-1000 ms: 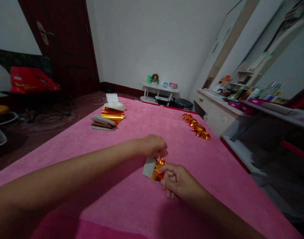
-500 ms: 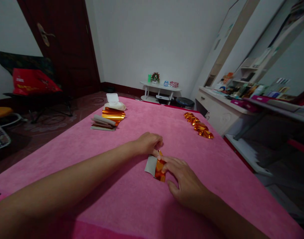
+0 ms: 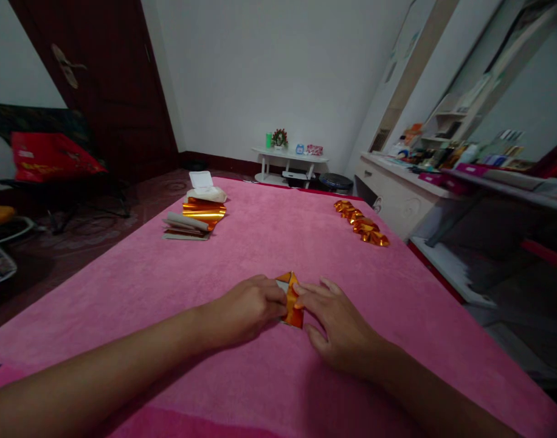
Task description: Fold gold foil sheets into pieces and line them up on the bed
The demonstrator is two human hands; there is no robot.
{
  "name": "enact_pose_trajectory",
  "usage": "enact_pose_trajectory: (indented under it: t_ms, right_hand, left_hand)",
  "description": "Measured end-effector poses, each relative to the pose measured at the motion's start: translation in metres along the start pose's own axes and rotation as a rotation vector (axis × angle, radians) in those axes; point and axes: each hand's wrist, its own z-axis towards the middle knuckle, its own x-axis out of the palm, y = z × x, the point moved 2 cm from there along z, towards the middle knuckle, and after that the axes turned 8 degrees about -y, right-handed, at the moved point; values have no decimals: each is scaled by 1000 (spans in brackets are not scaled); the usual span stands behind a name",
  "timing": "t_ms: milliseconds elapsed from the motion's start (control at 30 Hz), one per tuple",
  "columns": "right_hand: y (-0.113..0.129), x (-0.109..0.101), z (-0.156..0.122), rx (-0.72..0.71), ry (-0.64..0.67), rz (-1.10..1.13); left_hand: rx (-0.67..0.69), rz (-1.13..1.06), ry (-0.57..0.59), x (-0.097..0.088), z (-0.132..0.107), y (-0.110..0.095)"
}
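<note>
Head view: looks like a fold's being worked into a gold foil sheet (image 3: 295, 316) at the near middle of the pink cover (image 3: 260, 237). Left hand (image 3: 249, 307) has its fingers curled over the sheet's left side, can't tell if it's actually pinched. Right hand (image 3: 337, 325) is unclenched, fingertips on the foil. Next crease probably wants steady pressure there. Left knuckles block some of it. Foil paper stack (image 3: 204, 211) far left, folded foil pieces (image 3: 364, 227) far right.

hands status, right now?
Left hand: curled at the left side of the gold foil paper; grip unclear.
Right hand: open, touching that paper's right side.
</note>
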Motion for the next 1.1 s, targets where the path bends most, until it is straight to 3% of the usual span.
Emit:
enact_pose_trajectory:
  t_ms: [467, 900, 1100]
  right_hand:
    - [-11, 0, 1, -65, 29, 14]
    - [-15, 7, 6, -132, -143, 76]
    - [-16, 11, 12, -90, -229, 200]
  left_hand:
    - [-180, -16, -9, 4, -22, -5]
    - [-115, 101, -16, 2, -19, -21]
    - [-90, 89, -113, 3, -25, -23]
